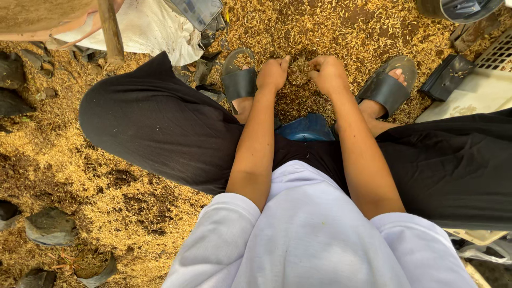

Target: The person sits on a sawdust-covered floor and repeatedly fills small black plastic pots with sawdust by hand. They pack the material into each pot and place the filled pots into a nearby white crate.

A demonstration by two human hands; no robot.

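I sit low with my knees spread, in black trousers and a white shirt. My left hand (273, 73) and my right hand (327, 73) are close together on the ground between my feet. Both are closed around a clump of golden rice husk (299, 70) gathered from the husk layer (320, 26) covering the ground. My feet wear black slide sandals, the left sandal (238, 80) and the right sandal (386, 88) flanking the hands. A blue stool edge (305, 128) shows under me.
A wooden post (111, 29) and a white sack (154, 26) stand at the upper left. Black plastic bags (50, 226) lie scattered on the husk at left. A white crate (480, 88) and a black pouch (445, 77) sit at right.
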